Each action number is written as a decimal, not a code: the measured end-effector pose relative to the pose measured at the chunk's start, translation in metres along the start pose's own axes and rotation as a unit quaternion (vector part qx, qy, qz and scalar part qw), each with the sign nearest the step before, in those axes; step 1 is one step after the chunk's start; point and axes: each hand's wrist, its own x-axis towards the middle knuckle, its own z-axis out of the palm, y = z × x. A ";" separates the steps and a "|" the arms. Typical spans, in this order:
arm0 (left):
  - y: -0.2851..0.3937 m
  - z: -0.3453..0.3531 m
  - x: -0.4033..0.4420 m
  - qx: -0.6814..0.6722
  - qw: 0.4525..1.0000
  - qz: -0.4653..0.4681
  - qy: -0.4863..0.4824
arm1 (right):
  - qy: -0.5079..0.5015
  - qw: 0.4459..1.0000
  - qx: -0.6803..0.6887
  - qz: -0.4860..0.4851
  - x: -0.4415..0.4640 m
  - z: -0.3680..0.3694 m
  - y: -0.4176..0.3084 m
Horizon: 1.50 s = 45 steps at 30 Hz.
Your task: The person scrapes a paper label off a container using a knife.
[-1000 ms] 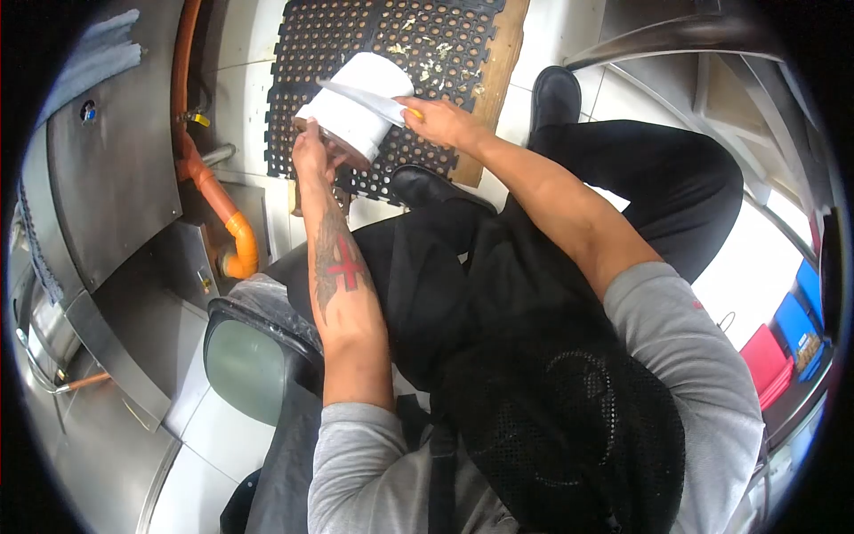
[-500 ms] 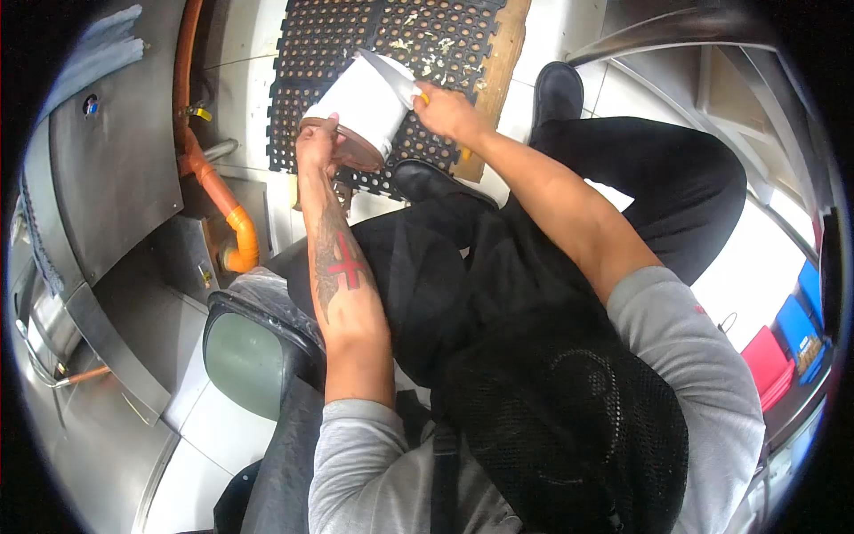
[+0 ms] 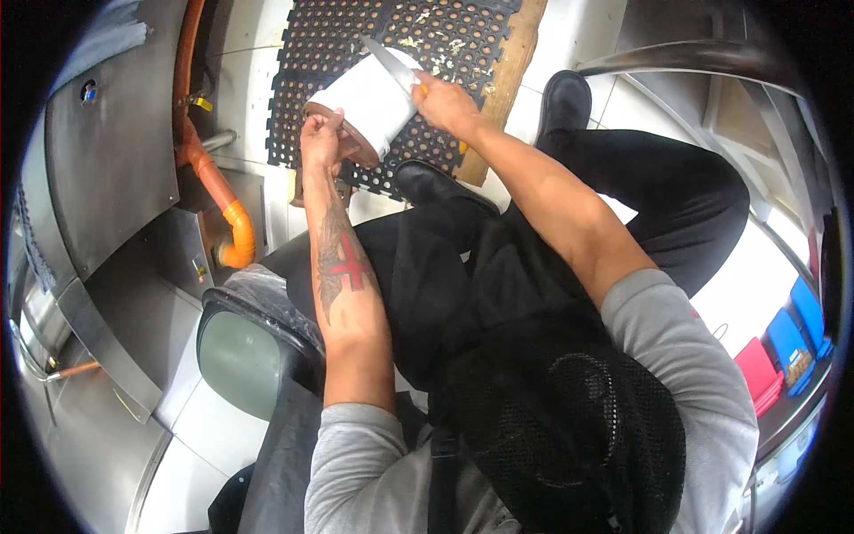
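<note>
A white bucket (image 3: 369, 105) leans at a tilt above the floor mat, its reddish-brown round end (image 3: 359, 148) turned toward me. My left hand (image 3: 321, 142) is closed on the edge of that brown end, thumb on top. In my right hand (image 3: 443, 104) is a knife (image 3: 388, 62) with a yellow handle. Its wide blade points up and left, across the far side of the bucket; whether it touches the bucket I cannot tell. What lies inside the bucket is hidden.
Pale scraps (image 3: 455, 46) are scattered on the black perforated mat (image 3: 307, 44). A wooden board (image 3: 520, 44) edges the mat. Orange pipe (image 3: 233, 222) and steel panels stand at left, with a dark-rimmed greenish container (image 3: 238, 360) nearby. Blue (image 3: 794, 343) and pink (image 3: 759, 369) items are at right.
The knife has shifted slightly up and left, its blade now further across the bucket's far side. My left fingers have moved a little on the brown edge. The view has shifted slightly.
</note>
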 end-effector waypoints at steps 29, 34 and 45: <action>0.006 0.011 -0.003 0.001 1.000 0.001 0.009 | -0.084 0.996 0.009 -0.023 -0.006 0.001 -0.007; 0.009 0.018 -0.005 0.011 1.000 0.005 0.009 | -0.036 0.999 0.000 -0.001 0.003 0.005 -0.004; 0.010 0.012 -0.001 0.037 0.999 0.005 0.017 | -0.061 0.985 -0.061 -0.148 -0.024 -0.005 -0.012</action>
